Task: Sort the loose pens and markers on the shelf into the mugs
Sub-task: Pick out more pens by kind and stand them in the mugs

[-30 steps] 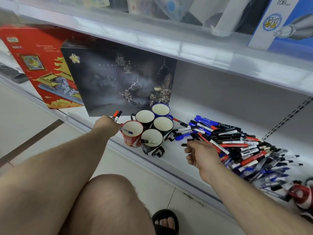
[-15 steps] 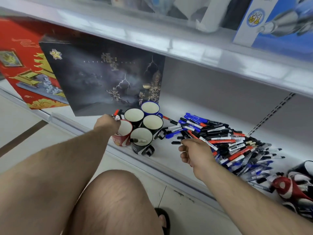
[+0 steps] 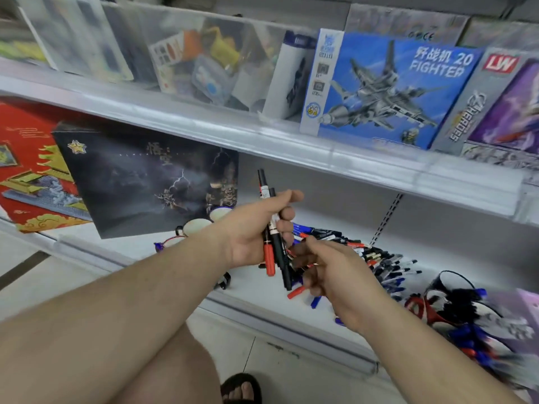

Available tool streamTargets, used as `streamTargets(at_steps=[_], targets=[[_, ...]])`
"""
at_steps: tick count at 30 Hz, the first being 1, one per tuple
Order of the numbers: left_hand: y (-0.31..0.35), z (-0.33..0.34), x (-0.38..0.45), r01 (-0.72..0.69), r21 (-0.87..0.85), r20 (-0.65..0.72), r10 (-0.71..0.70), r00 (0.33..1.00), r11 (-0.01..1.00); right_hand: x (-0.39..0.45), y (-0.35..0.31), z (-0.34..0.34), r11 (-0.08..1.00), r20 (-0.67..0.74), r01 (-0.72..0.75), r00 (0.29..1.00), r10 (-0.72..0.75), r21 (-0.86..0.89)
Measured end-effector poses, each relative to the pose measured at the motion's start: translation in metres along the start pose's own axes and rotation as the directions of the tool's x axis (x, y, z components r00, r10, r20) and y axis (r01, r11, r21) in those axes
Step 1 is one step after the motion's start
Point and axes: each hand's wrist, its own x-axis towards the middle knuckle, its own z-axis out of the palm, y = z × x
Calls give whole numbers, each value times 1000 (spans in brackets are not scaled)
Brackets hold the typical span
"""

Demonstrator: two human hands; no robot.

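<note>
1. The left hand (image 3: 256, 228) was raised above the white metal shelf (image 3: 262, 284), fingers curled tight round two markers: a black-bodied marker with a red cap (image 3: 269, 258) and an all-black marker (image 3: 281, 258), both standing roughly upright in the fist, tips poking out above the thumb.
2. The right hand (image 3: 335, 275) sat just beside it, fingers curled inward; a red-capped pen (image 3: 296, 292) and a blue one showed at its fingertips, though whether it truly gripped them could not be told (too much blur).
3. Behind the left wrist, the white-lined ceramic mugs (image 3: 201, 224) stood clustered on the shelf, mostly hidden by the forearm.
4. To the right, the loose heap of blue, red and black pens (image 3: 376, 258) lay spread across the shelf, behind the right hand.
5. At the back leaned a dark cardboard box with lightning artwork (image 3: 145, 182), with a red cardboard box (image 3: 26, 158) beside it on the left.
6. On the shelf above stood a blue fighter-jet box (image 3: 388, 91).
</note>
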Motion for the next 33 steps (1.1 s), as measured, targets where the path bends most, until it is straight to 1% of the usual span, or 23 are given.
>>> streamTargets(at_steps=[3, 4, 6, 8, 10, 12, 13, 16, 18, 20, 23, 26, 27, 29, 31, 33], targets=[[-21, 21, -3, -13, -144, 49, 21, 999, 990, -21, -4, -11, 990, -6, 10, 1000, -11, -138], [-28, 26, -3, -22, -162, 58, 31, 998, 987, -27, -5, -15, 985, -7, -2, 1000, 1, -171], [-40, 34, -2, -46, -162, 62, 57, 996, 986, -37, -5, -23, 982, 5, -44, 999, 46, -182], [-46, 39, 1, -79, -148, 57, 88, 994, 986, -43, -3, -31, 990, 20, -64, 998, 68, -127], [-49, 42, 4, -103, -162, 71, 116, 991, 981, -45, 2, -36, 999, 30, -47, 998, 47, 1], [-52, 44, 6, -113, -167, 117, 133, 984, 980, -46, 8, -42, 992, 23, -14, 1000, 11, 128], [-53, 45, 6, -111, -152, 143, 133, 981, 982, -47, 10, -46, 987, 13, 8, 1000, -10, 161], [-58, 49, 8, -88, -116, 195, 109, 975, 989, -48, 13, -57, 977, -42, 58, 998, -51, 204], [-60, 54, 10, -75, -123, 215, 101, 971, 990, -47, 15, -63, 980, -95, 83, 993, -66, 183], [-62, 59, 14, -84, -121, 226, 110, 968, 989, -48, 18, -65, 989, -137, 113, 985, -100, 95], [-69, 66, 20, -116, -53, 218, 124, 968, 992, -53, 17, -62, 984, -140, 166, 975, -173, -60], [-77, 75, 25, -128, 14, 176, 124, 977, 992, -56, 15, -60, 969, -138, 210, 964, -227, -129], [-80, 78, 27, -130, 18, 148, 126, 981, 991, -55, 17, -62, 959, -138, 224, 959, -249, -176], [-86, 82, 33, -130, 16, 80, 129, 988, 991, -51, 24, -66, 901, -146, 225, 944, -296, -370], [-94, 86, 39, -117, 39, 27, 116, 993, 992, -48, 32, -72, 814, -153, 191, 934, -322, -548], [-102, 93, 45, -82, 90, -23, 84, 996, 993, -46, 36, -79, 729, -171, 159, 919, -357, -666]])
